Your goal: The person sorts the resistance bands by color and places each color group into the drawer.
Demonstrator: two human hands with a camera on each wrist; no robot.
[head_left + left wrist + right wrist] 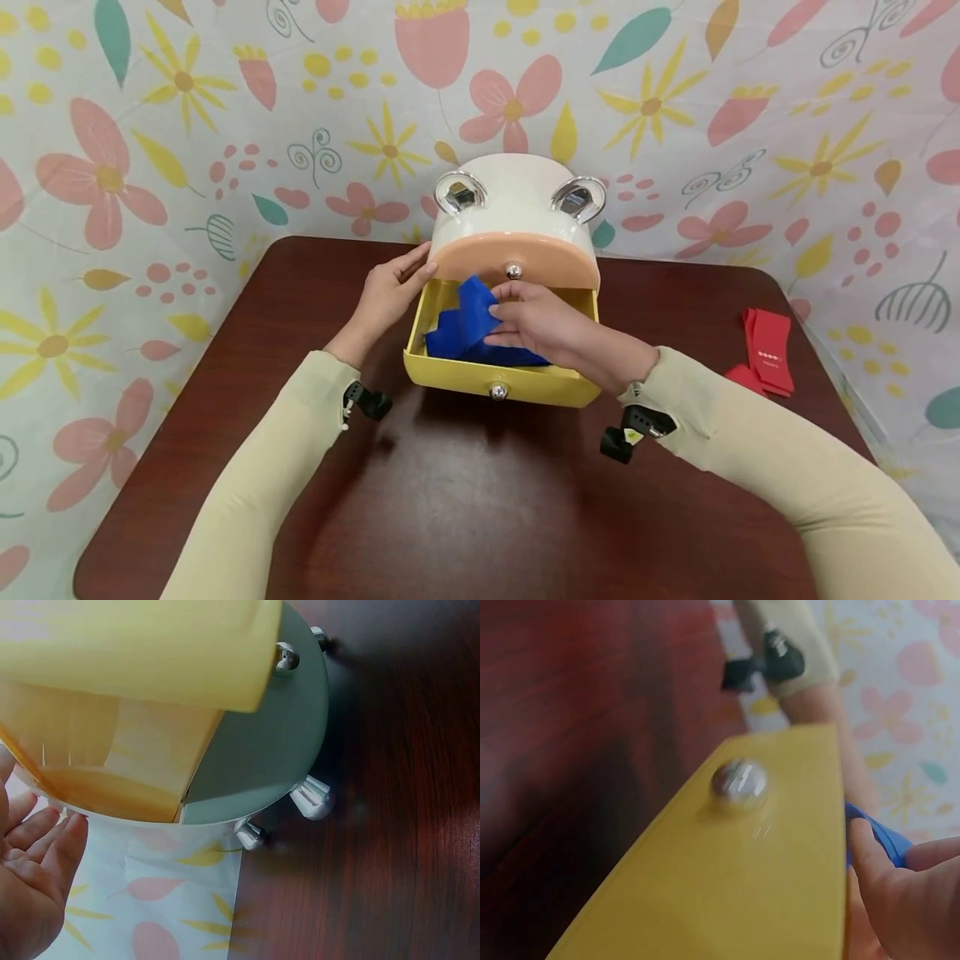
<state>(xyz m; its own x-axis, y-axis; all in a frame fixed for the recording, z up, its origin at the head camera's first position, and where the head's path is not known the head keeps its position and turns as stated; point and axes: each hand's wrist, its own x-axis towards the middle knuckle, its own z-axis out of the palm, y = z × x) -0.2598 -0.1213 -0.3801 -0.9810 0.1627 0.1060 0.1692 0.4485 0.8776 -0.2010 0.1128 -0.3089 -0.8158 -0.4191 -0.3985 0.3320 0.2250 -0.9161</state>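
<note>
I see my right hand [536, 321] reaching into the open yellow drawer [491, 379] of the small cream drawer box [513, 208], its fingers and thumb pinching the blue band [461, 321], which sits bunched inside the drawer with one end sticking up toward 12 o'clock. My left hand [386, 296] lies flat against the box's side at 9 o'clock, fingers straight and gripping nothing; the left wrist view shows the open palm [34, 877] beside the cabinet wall. In the right wrist view the drawer front with its silver knob [739, 784] is blurred, blue showing behind it. The box stands at the far middle of the brown bench [465, 500]. At 3 o'clock, well apart from the box, red bands [765, 350] lie on the bench.
</note>
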